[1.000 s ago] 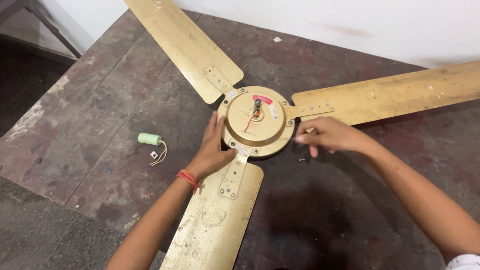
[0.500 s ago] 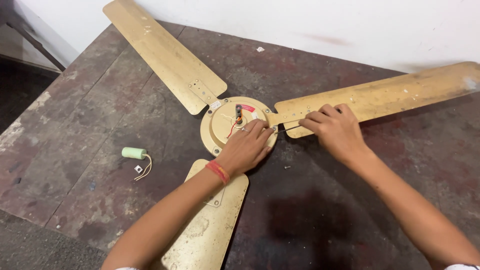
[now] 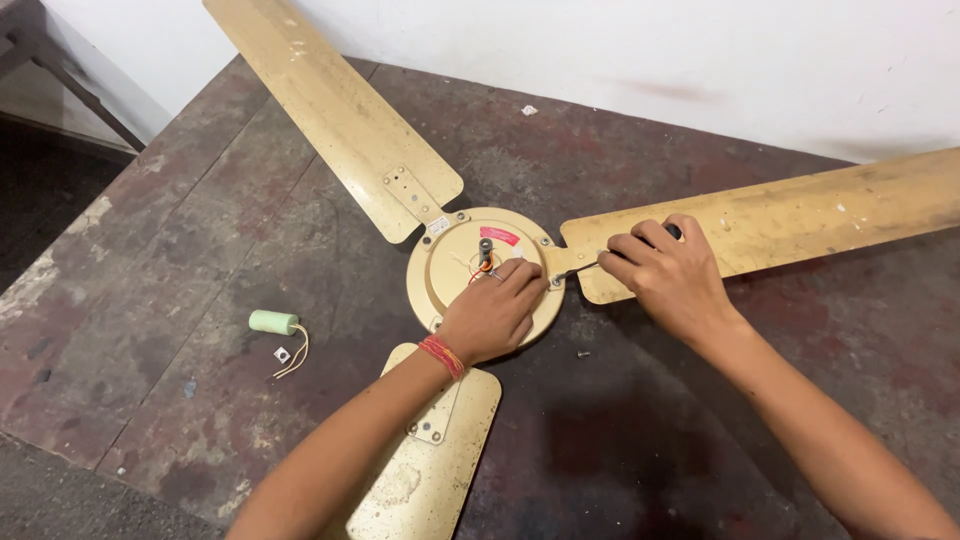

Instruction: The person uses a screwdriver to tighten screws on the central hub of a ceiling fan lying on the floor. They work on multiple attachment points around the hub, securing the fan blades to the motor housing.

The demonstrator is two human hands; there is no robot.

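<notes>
A gold ceiling fan lies on a dark worn table [image 3: 200,250], its round motor hub [image 3: 455,265] in the middle with three blades spreading out. My left hand [image 3: 492,312], with a red thread at the wrist, presses flat on the hub's near right side. My right hand [image 3: 668,272] is closed around a screwdriver [image 3: 580,268] with a dark handle. Its thin shaft points left to a screw at the hub's right rim, where the right blade [image 3: 800,215] joins. A short shaft with red and white wires sticks up at the hub's centre.
A small green cylindrical capacitor [image 3: 273,322] with thin leads lies left of the hub, next to a tiny white piece. A loose screw [image 3: 583,353] rests on the table below my right hand. A white wall runs behind; the floor drops off at left.
The view has shifted and closed in slightly. My left hand slid across the hub toward its right side. My right hand settled at the blade joint with the screwdriver tip on the rim.
</notes>
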